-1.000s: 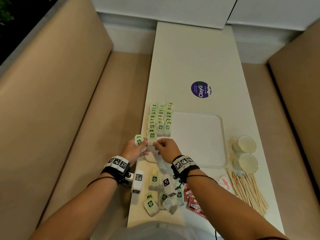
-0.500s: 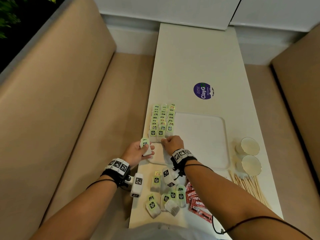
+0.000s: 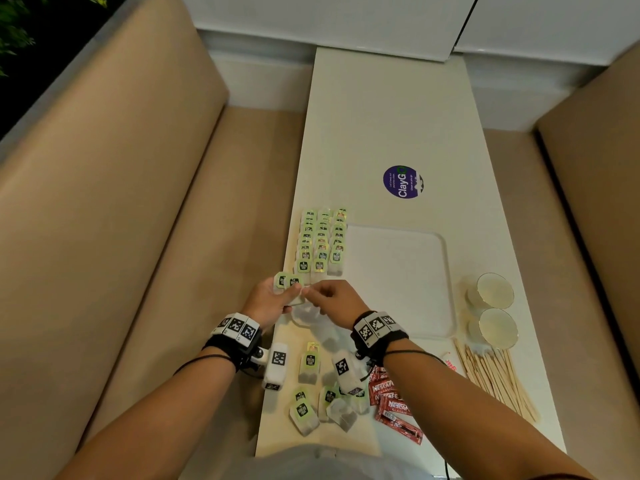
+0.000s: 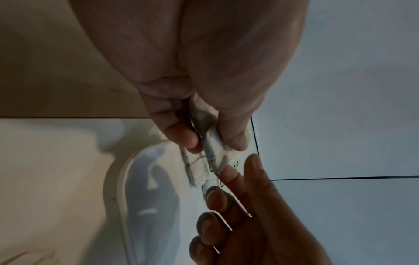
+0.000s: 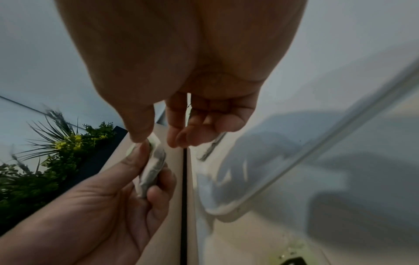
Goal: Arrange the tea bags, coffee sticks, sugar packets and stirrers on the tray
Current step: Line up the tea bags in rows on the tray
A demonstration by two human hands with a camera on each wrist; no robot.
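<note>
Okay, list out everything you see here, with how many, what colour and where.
tray: one, white, middle of the table
rows of tea bags: three rows, green tags, left part of the tray; count unclear
held tea bags: two green tags showing, in the left hand
loose tea bags: several, green tags, table near the person
coffee sticks: several, red, right of the loose tea bags
stirrers: a pile, light wood, right table edge
cups: two, clear, right of the tray
sticker: one, purple, beyond the tray
table: one, white
benches: two, tan, either side
left hand: holds tea bags
right hand: fingertips at the held tea bags
</note>
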